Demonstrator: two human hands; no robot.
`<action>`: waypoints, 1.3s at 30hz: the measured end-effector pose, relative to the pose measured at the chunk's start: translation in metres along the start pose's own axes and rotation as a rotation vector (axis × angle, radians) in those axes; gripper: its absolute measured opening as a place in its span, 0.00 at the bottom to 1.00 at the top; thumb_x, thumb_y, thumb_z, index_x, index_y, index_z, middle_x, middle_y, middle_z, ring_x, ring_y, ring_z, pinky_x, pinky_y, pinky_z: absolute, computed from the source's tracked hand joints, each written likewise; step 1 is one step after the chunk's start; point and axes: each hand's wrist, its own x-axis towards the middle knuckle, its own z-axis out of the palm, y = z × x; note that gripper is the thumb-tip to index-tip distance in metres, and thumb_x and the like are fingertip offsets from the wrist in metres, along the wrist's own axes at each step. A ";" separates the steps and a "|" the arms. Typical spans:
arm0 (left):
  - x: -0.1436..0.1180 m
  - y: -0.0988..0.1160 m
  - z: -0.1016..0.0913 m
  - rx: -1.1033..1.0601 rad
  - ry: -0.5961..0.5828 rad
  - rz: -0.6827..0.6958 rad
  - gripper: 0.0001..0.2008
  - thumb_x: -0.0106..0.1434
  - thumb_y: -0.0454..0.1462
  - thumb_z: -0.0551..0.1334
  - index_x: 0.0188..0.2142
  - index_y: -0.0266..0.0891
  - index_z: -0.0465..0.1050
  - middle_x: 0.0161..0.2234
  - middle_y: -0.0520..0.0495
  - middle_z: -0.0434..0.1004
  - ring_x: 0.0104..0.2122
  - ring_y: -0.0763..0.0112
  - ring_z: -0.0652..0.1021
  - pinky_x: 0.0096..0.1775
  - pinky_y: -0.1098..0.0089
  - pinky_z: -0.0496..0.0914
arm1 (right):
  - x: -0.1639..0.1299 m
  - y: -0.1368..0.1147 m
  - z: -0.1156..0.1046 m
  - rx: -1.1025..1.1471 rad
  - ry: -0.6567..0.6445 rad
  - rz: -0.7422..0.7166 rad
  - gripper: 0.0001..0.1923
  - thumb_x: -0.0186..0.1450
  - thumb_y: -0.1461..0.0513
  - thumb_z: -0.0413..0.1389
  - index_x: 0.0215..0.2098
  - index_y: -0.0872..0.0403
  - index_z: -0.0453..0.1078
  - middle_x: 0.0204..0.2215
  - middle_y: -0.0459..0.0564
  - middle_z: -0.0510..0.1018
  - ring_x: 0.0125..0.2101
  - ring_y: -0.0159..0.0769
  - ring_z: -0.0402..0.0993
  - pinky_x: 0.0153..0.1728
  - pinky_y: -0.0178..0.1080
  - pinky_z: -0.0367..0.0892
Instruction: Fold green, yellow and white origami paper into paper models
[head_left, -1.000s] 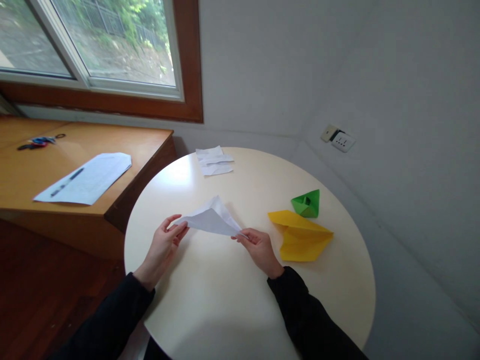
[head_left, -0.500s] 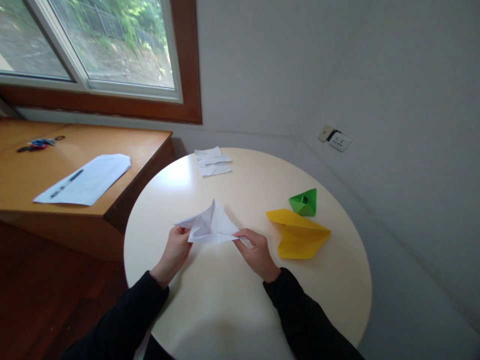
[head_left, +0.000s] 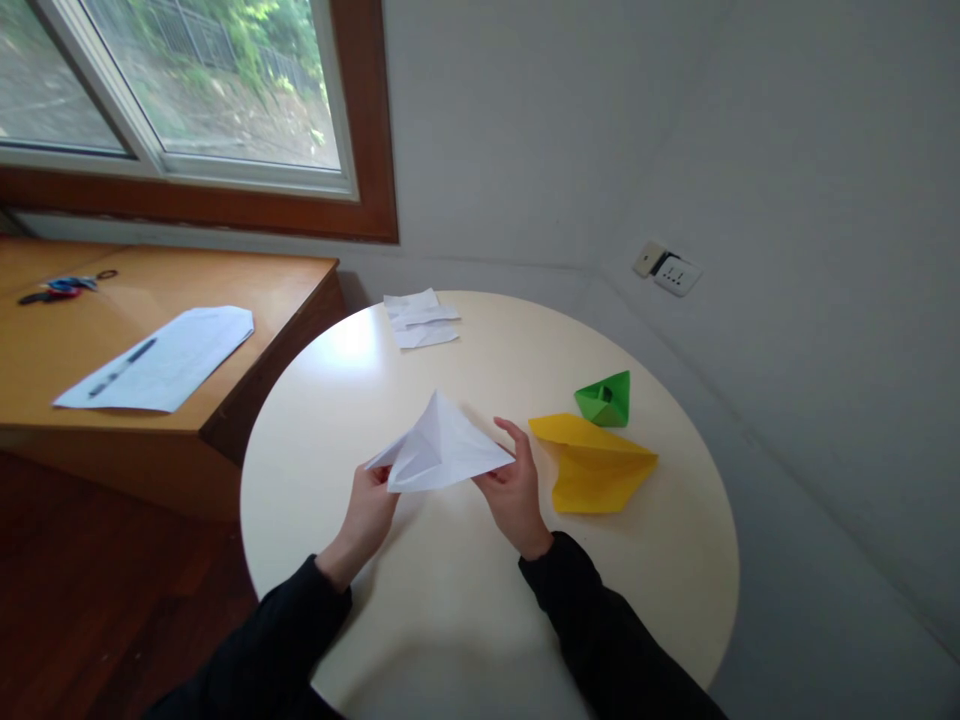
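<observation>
I hold a folded white paper (head_left: pixel 441 450) above the round cream table (head_left: pixel 450 600). It forms a peaked triangle with its tip pointing up and away from me. My left hand (head_left: pixel 371 512) pinches its lower left corner. My right hand (head_left: pixel 512 490) grips its right corner, fingers partly spread. A folded yellow paper (head_left: pixel 596 465) lies flat on the table just right of my right hand. Behind the yellow paper stands a small green paper boat (head_left: pixel 604 398).
Several white paper strips (head_left: pixel 420 318) lie at the table's far edge. A wooden desk (head_left: pixel 247 290) on the left carries a white sheet (head_left: pixel 161 358) with a pen (head_left: pixel 120 366) and scissors (head_left: pixel 56 288). A wall socket (head_left: pixel 667 270) sits at right, a window (head_left: pixel 187 90) above the desk.
The white paper went from a flat stretched triangle to a raised, opened peak. My hands drew closer together and shifted slightly right, and my left hand moved under the paper's corner.
</observation>
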 end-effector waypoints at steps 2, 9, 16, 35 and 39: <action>-0.003 -0.002 0.005 -0.065 0.028 -0.036 0.18 0.45 0.37 0.69 0.37 0.34 0.78 0.34 0.44 0.81 0.37 0.59 0.77 0.41 0.61 0.71 | 0.002 -0.001 0.002 0.060 0.022 0.057 0.38 0.49 0.61 0.65 0.54 0.52 0.55 0.35 0.50 0.78 0.33 0.38 0.78 0.35 0.39 0.75; -0.014 -0.003 0.021 -0.086 0.071 -0.082 0.18 0.44 0.38 0.69 0.36 0.34 0.78 0.33 0.44 0.81 0.37 0.59 0.77 0.42 0.61 0.70 | 0.000 0.001 0.011 0.179 0.070 0.143 0.33 0.50 0.60 0.64 0.52 0.53 0.59 0.31 0.48 0.80 0.34 0.37 0.78 0.38 0.40 0.73; -0.019 -0.011 0.027 -0.071 0.025 -0.084 0.14 0.47 0.36 0.68 0.35 0.35 0.78 0.34 0.45 0.80 0.38 0.60 0.77 0.43 0.63 0.70 | -0.001 0.003 0.011 0.125 0.076 0.169 0.21 0.48 0.62 0.65 0.40 0.54 0.68 0.30 0.48 0.79 0.32 0.37 0.76 0.33 0.38 0.72; -0.017 -0.009 0.024 0.076 0.102 -0.040 0.14 0.50 0.43 0.66 0.30 0.34 0.76 0.30 0.44 0.80 0.32 0.63 0.77 0.38 0.66 0.70 | -0.018 -0.001 0.027 0.097 0.004 0.152 0.13 0.54 0.62 0.60 0.34 0.51 0.59 0.26 0.44 0.77 0.31 0.35 0.76 0.34 0.37 0.71; -0.013 -0.010 0.019 0.069 0.163 -0.018 0.12 0.49 0.43 0.66 0.27 0.34 0.75 0.27 0.46 0.80 0.29 0.67 0.76 0.35 0.69 0.69 | -0.022 -0.003 0.024 0.092 -0.045 0.109 0.16 0.57 0.60 0.58 0.41 0.51 0.58 0.29 0.45 0.78 0.32 0.35 0.76 0.35 0.38 0.71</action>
